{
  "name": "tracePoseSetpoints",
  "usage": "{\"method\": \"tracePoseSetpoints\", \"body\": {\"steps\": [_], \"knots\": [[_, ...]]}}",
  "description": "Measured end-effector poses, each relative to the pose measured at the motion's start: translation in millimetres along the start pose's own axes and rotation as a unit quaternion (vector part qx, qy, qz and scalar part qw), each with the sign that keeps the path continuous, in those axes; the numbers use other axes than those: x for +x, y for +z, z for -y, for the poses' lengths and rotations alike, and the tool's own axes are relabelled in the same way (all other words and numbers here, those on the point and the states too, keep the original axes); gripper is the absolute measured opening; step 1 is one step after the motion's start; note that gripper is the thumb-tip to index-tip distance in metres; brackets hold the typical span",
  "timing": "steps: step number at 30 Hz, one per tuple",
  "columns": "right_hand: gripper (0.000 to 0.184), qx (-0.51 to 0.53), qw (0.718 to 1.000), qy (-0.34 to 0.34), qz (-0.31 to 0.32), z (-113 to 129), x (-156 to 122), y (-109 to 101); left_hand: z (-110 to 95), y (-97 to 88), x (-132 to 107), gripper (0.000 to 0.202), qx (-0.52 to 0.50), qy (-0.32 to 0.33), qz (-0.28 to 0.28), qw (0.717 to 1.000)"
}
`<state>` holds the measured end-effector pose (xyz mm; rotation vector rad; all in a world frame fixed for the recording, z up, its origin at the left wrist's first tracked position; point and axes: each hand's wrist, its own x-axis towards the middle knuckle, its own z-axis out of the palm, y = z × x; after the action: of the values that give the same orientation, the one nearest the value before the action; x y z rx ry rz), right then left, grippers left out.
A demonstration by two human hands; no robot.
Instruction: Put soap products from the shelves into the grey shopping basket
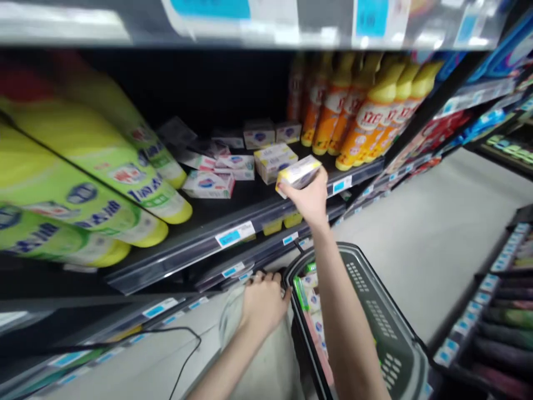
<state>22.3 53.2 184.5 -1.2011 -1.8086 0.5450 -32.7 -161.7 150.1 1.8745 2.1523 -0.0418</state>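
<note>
My right hand (307,199) is raised to the front edge of the black shelf (200,233) and closed around a small yellow-and-white soap box (298,172). More small boxes (233,166) lie scattered on the shelf just behind it. My left hand (263,303) is lower, fingers curled over the near rim of a dark shopping basket (375,311). What the fingers grip is partly hidden. The basket holds several packaged goods (312,300).
Large yellow-green detergent bottles (95,172) lie on the shelf at left. Orange bottles with yellow caps (366,111) stand at the back right. Price tags (235,234) line the shelf edges. A grey aisle floor (441,233) runs right, with another shelving unit (495,300) beyond.
</note>
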Motion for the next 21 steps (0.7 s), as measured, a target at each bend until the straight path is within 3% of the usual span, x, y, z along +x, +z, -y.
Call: {"method": "tracePoseSetpoints", "body": {"steps": [3,6,8,11,14,17,21], "knots": [[0.093,0.008,0.999,-0.024,0.043,-26,-56,-74,4,2.9,0,0.033,-0.008,-0.001,-0.002,1.000],[0.101,-0.069,0.994,0.075,0.051,-74,-154,-142,4,4.3,0,0.031,-0.015,-0.006,0.004,1.000],[0.101,-0.175,0.966,0.169,0.082,-116,-232,-164,0,4.8,0,0.030,-0.009,-0.007,0.008,1.000],[0.096,-0.294,0.897,0.282,0.171,-176,-340,-160,-7,5.1,0,0.029,0.009,-0.009,0.020,1.000],[0.091,-0.310,0.847,0.365,0.233,-218,-414,-131,-12,5.2,-1,0.029,0.021,-0.009,0.038,0.999],[0.091,-0.277,0.811,0.449,0.252,-247,-453,-100,-14,5.8,-1,0.029,0.034,-0.011,0.043,0.998],[0.097,-0.242,0.780,0.526,0.238,-279,-480,-73,-14,7.5,-1,0.031,0.069,-0.015,0.055,0.996]]}}
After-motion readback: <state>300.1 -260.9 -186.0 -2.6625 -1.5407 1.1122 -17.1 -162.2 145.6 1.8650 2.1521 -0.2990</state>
